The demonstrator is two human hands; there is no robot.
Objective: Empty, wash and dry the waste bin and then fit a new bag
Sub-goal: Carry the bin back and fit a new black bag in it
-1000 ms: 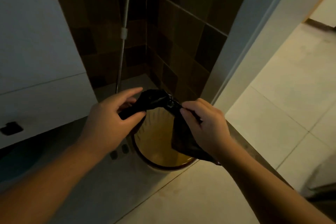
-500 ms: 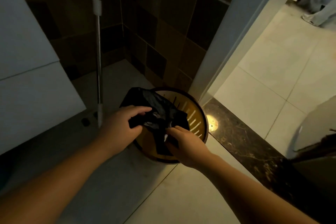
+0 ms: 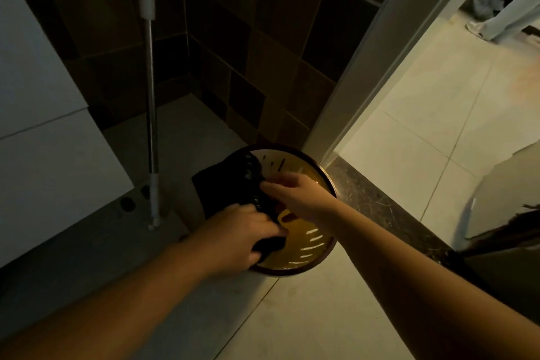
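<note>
Head view: slotted yellow waste bin [image 3: 306, 248] stood on the floor by the door frame [image 3: 365, 67], touching the dark marble threshold [image 3: 380, 202]. Left hand [image 3: 239, 240] clenched on a black bin bag [image 3: 230, 181] at the near-left rim; right hand [image 3: 301, 193] pinched the same bag over the bin's mouth, bag draped across the left rim. Mop pole [image 3: 150, 96] upright just left of the bin, against dark wall tiles [image 3: 263, 52].

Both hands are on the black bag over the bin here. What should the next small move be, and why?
Probably spread the crumpled black plastic bag open and pull its edge over the round brown-rimmed waste bin. The left hand and right hand both grip the bag, which is bunched at the bin's left, leaving most of the rim bare.
</note>
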